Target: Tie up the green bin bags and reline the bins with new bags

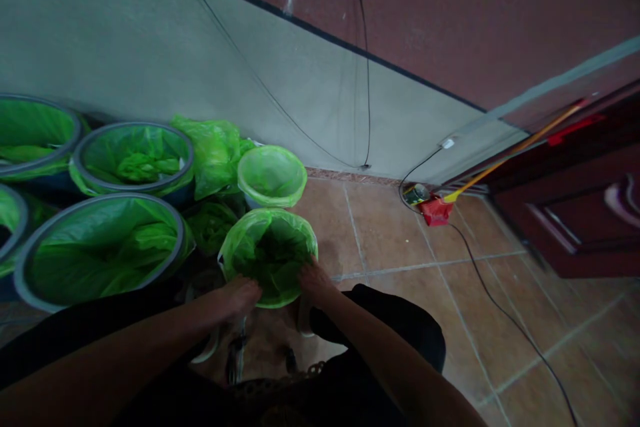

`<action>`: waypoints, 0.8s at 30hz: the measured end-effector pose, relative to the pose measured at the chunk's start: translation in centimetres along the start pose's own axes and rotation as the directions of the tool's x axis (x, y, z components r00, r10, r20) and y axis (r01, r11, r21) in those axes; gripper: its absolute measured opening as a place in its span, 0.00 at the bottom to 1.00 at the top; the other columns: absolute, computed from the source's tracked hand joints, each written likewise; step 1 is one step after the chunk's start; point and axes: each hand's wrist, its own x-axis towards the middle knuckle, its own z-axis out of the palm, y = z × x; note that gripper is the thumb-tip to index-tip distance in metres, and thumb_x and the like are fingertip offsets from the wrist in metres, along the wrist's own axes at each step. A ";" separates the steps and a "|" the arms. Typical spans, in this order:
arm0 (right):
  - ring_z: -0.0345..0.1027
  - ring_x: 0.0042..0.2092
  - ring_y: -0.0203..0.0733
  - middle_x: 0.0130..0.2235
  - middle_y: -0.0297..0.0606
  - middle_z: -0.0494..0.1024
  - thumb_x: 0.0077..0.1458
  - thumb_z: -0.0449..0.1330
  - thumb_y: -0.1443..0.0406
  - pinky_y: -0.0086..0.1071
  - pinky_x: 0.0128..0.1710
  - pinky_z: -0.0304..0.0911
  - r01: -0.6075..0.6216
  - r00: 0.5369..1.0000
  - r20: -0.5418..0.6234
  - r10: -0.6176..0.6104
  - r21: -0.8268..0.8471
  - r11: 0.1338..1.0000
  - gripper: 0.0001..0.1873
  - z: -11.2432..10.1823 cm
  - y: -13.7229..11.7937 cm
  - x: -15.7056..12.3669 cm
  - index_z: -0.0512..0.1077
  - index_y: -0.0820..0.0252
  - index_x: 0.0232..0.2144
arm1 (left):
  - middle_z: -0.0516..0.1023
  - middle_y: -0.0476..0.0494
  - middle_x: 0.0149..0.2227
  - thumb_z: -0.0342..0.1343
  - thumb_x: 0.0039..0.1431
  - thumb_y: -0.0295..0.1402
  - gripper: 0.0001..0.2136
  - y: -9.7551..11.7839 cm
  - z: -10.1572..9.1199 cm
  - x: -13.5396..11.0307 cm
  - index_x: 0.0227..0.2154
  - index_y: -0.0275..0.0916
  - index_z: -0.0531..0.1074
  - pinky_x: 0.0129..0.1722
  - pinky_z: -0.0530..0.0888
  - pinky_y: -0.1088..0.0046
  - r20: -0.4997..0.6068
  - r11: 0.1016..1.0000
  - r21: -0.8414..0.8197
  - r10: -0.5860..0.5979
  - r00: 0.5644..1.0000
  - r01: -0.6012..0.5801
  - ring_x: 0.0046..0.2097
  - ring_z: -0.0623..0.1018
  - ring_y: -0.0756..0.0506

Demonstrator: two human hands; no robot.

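The bin stands on the floor, right in front of the person. A green bag sits inside it, and the top of the bag is folded out over the rim.

Both hands are at the near side of the rim. The left hand rests on the bag's edge, and the right hand is on the same edge, a little way to the side. The fingers bend down over the rim. It is too dark and blurry to tell if each grip is pinching the bag or just pressing on it.

I think the bag is being fitted onto the bin. The far side looks smooth and snug, so the near side is the part in hand. A good next move would need a firm hold on the edge and a soft pull down and around, so the thin bag does not rip.

Behind the bin is another small bin with a green bag. Big tubs with green bags stand to the left, and a loose bag lies between them. A red dustpan and a cord lie well apart on the right.
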 end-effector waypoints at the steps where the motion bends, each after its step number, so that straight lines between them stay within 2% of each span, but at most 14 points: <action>1: 0.69 0.51 0.50 0.42 0.49 0.80 0.59 0.54 0.73 0.50 0.67 0.41 0.007 1.000 0.013 -0.007 -0.005 1.000 0.14 0.0 -0.1 0.1 0.77 0.66 0.43 | 0.82 0.36 0.35 0.58 0.49 0.21 0.06 0.0 0.0 -0.1 0.30 0.34 0.77 0.43 0.73 0.60 0.019 1.000 0.011 -0.002 1.000 0.002 0.39 0.80 0.38; 3: 0.68 0.53 0.51 0.44 0.50 0.79 0.60 0.54 0.71 0.52 0.67 0.42 0.032 0.999 -0.002 -0.032 0.001 0.999 0.14 -0.4 -0.3 -0.1 0.76 0.67 0.45 | 0.82 0.35 0.36 0.56 0.51 0.21 0.07 0.2 -0.6 -0.3 0.31 0.34 0.77 0.43 0.72 0.60 0.048 1.000 0.030 -0.005 0.999 0.003 0.40 0.80 0.38; 5: 0.65 0.56 0.51 0.48 0.50 0.77 0.60 0.54 0.70 0.52 0.66 0.44 0.061 0.996 -0.071 -0.059 0.027 0.998 0.15 -1.5 -0.3 -0.5 0.74 0.65 0.48 | 0.81 0.33 0.38 0.57 0.51 0.22 0.08 0.6 -1.9 -0.5 0.33 0.34 0.77 0.44 0.72 0.60 0.062 1.000 0.024 0.001 0.998 -0.003 0.41 0.80 0.37; 7: 0.61 0.60 0.51 0.52 0.50 0.74 0.60 0.55 0.69 0.51 0.66 0.45 0.077 0.986 -0.149 -0.069 0.049 0.996 0.17 -2.7 0.2 -0.6 0.72 0.64 0.51 | 0.81 0.31 0.41 0.58 0.51 0.23 0.11 1.1 -4.1 -0.6 0.38 0.34 0.77 0.46 0.73 0.60 0.095 1.000 0.020 0.013 0.995 -0.015 0.43 0.80 0.36; 9: 0.60 0.61 0.50 0.54 0.51 0.73 0.60 0.54 0.71 0.48 0.66 0.47 0.040 0.984 -0.175 -0.031 0.049 0.998 0.18 -3.6 1.0 0.0 0.71 0.65 0.52 | 0.80 0.31 0.45 0.58 0.52 0.25 0.15 1.3 -6.6 -0.7 0.44 0.34 0.76 0.47 0.73 0.61 0.128 0.999 0.032 0.008 0.992 -0.012 0.46 0.80 0.36; 12: 0.63 0.59 0.51 0.51 0.54 0.75 0.58 0.54 0.73 0.47 0.66 0.47 -0.064 0.992 -0.104 0.064 0.007 0.998 0.18 -3.9 2.2 1.5 0.73 0.69 0.50 | 0.79 0.32 0.48 0.56 0.56 0.29 0.18 0.5 -10.0 -0.6 0.50 0.34 0.73 0.50 0.73 0.60 0.073 0.993 0.073 -0.094 0.993 0.089 0.50 0.78 0.36; 15: 0.66 0.56 0.53 0.44 0.54 0.79 0.57 0.54 0.73 0.51 0.67 0.43 -0.059 0.998 0.007 0.059 -0.009 0.998 0.15 -3.7 2.5 2.6 0.79 0.68 0.42 | 0.77 0.31 0.51 0.54 0.60 0.32 0.19 -1.3 -12.2 -0.7 0.53 0.34 0.71 0.53 0.71 0.61 -0.059 0.964 0.081 -0.250 0.966 0.254 0.55 0.76 0.36; 18: 0.72 0.49 0.57 0.37 0.53 0.81 0.56 0.55 0.73 0.60 0.65 0.41 -0.061 0.997 0.052 0.059 0.027 0.998 0.13 -4.2 1.7 3.0 0.81 0.66 0.33 | 0.77 0.33 0.51 0.51 0.62 0.35 0.18 -2.8 -13.2 -0.9 0.52 0.35 0.71 0.53 0.72 0.63 -0.133 0.910 0.044 -0.403 0.906 0.411 0.54 0.77 0.37; 20: 0.74 0.45 0.57 0.36 0.53 0.82 0.56 0.55 0.73 0.64 0.61 0.47 -0.066 0.997 0.035 0.063 0.088 0.994 0.13 -4.8 1.0 3.7 0.80 0.66 0.33 | 0.78 0.33 0.50 0.50 0.62 0.36 0.17 -3.3 -13.4 -0.9 0.50 0.34 0.71 0.50 0.73 0.63 -0.136 0.871 0.035 -0.481 0.866 0.490 0.52 0.78 0.37; 22: 0.75 0.43 0.57 0.37 0.52 0.82 0.52 0.57 0.75 0.59 0.55 0.59 -0.090 0.996 0.012 0.091 0.284 0.954 0.11 -5.3 0.2 5.3 0.80 0.67 0.35 | 0.77 0.29 0.50 0.49 0.63 0.37 0.18 -3.5 -13.2 -0.8 0.51 0.31 0.70 0.49 0.74 0.62 -0.110 0.838 0.032 -0.538 0.836 0.544 0.51 0.78 0.35; 24: 0.76 0.41 0.54 0.36 0.49 0.82 0.46 0.61 0.77 0.48 0.47 0.67 -0.138 0.988 0.015 0.152 0.515 0.846 0.11 -5.2 -0.5 7.3 0.79 0.69 0.35 | 0.78 0.26 0.49 0.48 0.63 0.37 0.19 -3.6 -12.7 -0.3 0.52 0.28 0.68 0.47 0.75 0.60 -0.062 0.813 0.025 -0.580 0.812 0.582 0.51 0.79 0.33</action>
